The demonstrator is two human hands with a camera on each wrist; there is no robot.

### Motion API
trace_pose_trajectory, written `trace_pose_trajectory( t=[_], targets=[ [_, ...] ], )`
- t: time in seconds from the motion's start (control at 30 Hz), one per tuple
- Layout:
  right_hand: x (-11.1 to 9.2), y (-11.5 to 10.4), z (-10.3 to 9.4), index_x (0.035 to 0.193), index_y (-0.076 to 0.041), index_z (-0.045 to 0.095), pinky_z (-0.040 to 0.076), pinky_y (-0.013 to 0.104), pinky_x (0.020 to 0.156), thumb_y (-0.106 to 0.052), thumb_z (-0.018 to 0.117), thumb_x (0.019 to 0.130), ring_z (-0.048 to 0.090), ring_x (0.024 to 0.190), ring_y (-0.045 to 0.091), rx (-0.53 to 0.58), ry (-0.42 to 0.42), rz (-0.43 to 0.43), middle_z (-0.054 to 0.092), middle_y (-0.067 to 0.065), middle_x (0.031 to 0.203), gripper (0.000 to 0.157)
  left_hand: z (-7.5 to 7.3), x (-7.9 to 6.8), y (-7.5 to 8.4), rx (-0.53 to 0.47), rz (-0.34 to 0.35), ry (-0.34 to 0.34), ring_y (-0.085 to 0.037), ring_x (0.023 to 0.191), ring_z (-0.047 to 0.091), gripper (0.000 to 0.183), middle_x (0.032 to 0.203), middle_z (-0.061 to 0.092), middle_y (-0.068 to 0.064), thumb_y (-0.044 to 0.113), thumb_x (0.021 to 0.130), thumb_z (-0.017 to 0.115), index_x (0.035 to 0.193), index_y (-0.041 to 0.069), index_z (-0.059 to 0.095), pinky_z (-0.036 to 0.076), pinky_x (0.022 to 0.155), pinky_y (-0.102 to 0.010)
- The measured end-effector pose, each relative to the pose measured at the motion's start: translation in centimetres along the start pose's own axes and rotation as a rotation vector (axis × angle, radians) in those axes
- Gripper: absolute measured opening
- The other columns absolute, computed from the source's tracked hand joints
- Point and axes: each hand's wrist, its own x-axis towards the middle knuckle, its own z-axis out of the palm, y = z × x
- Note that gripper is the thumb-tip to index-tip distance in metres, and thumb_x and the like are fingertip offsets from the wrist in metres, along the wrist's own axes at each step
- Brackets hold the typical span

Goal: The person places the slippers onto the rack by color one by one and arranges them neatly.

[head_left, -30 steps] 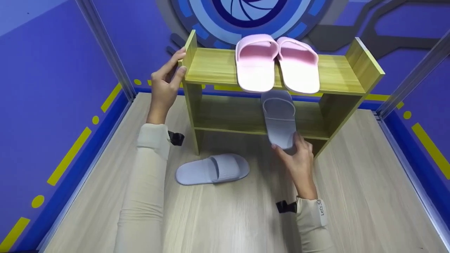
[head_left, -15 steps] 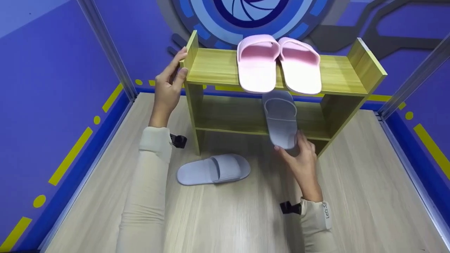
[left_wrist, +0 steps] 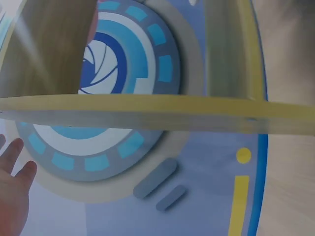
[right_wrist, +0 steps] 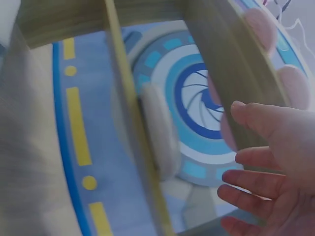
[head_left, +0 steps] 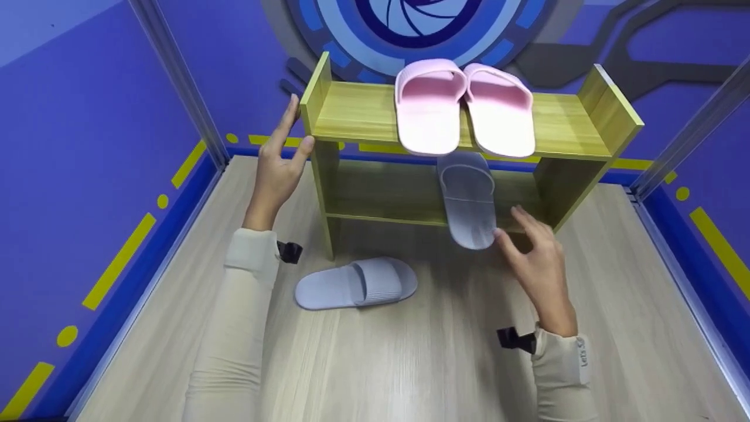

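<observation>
In the head view a grey slipper (head_left: 469,202) lies on the middle shelf, its heel end jutting past the front edge. My right hand (head_left: 536,261) is just right of that heel, fingers spread and holding nothing; the right wrist view shows the hand (right_wrist: 275,167) apart from the slipper (right_wrist: 161,132). By the rack's left side panel is my left hand (head_left: 278,173), fingers extended. In the left wrist view this hand (left_wrist: 14,191) shows a gap to the panel (left_wrist: 147,110). Another grey slipper (head_left: 355,283) lies sideways on the floor in front of the rack.
A pair of slippers, one pink slipper (head_left: 429,108) beside another pink slipper (head_left: 499,111), stands on the wooden rack's top shelf (head_left: 357,111). Blue-purple walls (head_left: 88,146) enclose the light wood floor (head_left: 375,363) at left, right and back.
My right hand has let go of the grey slipper's heel and moved right. My left hand has released the rack's side panel and lowered slightly. The slippers stay in place.
</observation>
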Motion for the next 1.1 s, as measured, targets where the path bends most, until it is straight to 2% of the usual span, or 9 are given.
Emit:
trace_pose_trajectory(
  t=[0.03,0.13,0.2,0.27,0.37,0.47,0.57,0.83,1.1],
  targets=[
    [0.2,0.0,-0.4,0.125,0.003,0.061,0.041,0.051,0.104,-0.01,0.075,0.082,0.055,0.12,0.04,0.001,0.023,-0.025,0.06,0.022,0.129,0.047,0.0,-0.3,-0.3,0.003,-0.008,-0.01,-0.023,0.145,0.028,0.06,0.158,0.027,-0.012,0.012,0.098,0.054,0.151,0.004,0.027,0.022,0.12,-0.033],
    [0.9,0.0,-1.6,0.124,0.001,0.063,0.043,0.029,0.106,-0.009,0.074,0.084,0.058,0.118,0.037,0.001,0.07,-0.06,0.063,0.02,0.126,0.042,-0.1,-1.1,-2.2,0.01,-0.028,-0.051,-0.018,0.147,0.023,0.065,0.16,0.023,-0.007,0.016,0.097,0.057,0.152,0.009,0.025,0.019,0.121,-0.035],
    [1.4,0.0,-2.5,0.123,0.0,0.064,0.04,0.014,0.104,-0.008,0.072,0.085,0.059,0.118,0.036,0.01,0.103,-0.084,0.064,0.019,0.125,0.04,-0.1,-1.7,-3.7,0.021,-0.04,-0.089,-0.014,0.148,0.02,0.069,0.161,0.02,-0.001,0.02,0.095,0.06,0.154,0.015,0.023,0.018,0.121,-0.037],
    [1.8,-0.1,-3.3,0.123,-0.001,0.064,0.035,0.006,0.102,-0.008,0.072,0.085,0.059,0.118,0.035,0.024,0.133,-0.104,0.064,0.017,0.125,0.039,0.0,-2.4,-4.6,0.032,-0.054,-0.122,-0.014,0.148,0.018,0.073,0.161,0.019,0.001,0.022,0.094,0.063,0.154,0.017,0.022,0.017,0.121,-0.039],
    [2.4,-0.1,-4.2,0.122,-0.003,0.066,0.038,0.01,0.103,-0.004,0.072,0.084,0.06,0.119,0.026,0.053,0.207,-0.154,0.065,0.015,0.124,0.039,0.1,-3.7,-6.1,0.06,-0.039,-0.162,-0.018,0.148,0.019,0.077,0.161,0.019,-0.002,0.025,0.091,0.067,0.154,0.019,0.022,0.019,0.12,-0.044],
    [3.2,-0.2,-5.2,0.121,-0.006,0.067,0.041,0.014,0.103,0.0,0.073,0.082,0.059,0.119,0.01,0.069,0.274,-0.18,0.066,0.012,0.123,0.04,0.2,-5.1,-7.7,0.085,-0.04,-0.2,-0.021,0.148,0.02,0.081,0.161,0.02,-0.005,0.026,0.089,0.069,0.154,0.019,0.021,0.02,0.12,-0.047],
    [4.1,-0.4,-6.4,0.121,-0.005,0.066,0.042,0.018,0.104,0.002,0.072,0.081,0.056,0.118,0.0,0.075,0.322,-0.192,0.066,0.012,0.124,0.041,0.0,-6.7,-9.2,0.124,-0.088,-0.253,-0.023,0.148,0.021,0.084,0.161,0.02,-0.005,0.029,0.088,0.071,0.154,0.019,0.021,0.02,0.119,-0.05],
    [6.2,-1.4,-9.1,0.124,-0.008,0.065,0.041,0.027,0.108,0.001,0.069,0.084,0.057,0.122,0.009,0.078,0.389,-0.213,0.064,0.011,0.127,0.041,-0.1,-10.8,-11.9,0.176,-0.237,-0.376,-0.031,0.148,0.017,0.091,0.162,0.017,-0.005,0.037,0.084,0.073,0.155,0.022,0.019,0.018,0.117,-0.058],
    [8.0,-0.1,-11.2,0.126,-0.009,0.063,0.038,0.028,0.111,-0.006,0.07,0.086,0.052,0.128,0.011,0.037,0.395,-0.219,0.059,0.004,0.134,0.04,0.2,-14.3,-13.6,0.193,-0.335,-0.516,-0.035,0.148,0.016,0.091,0.16,0.019,-0.012,0.039,0.083,0.074,0.154,0.015,0.023,0.019,0.116,-0.059]
  ],
)
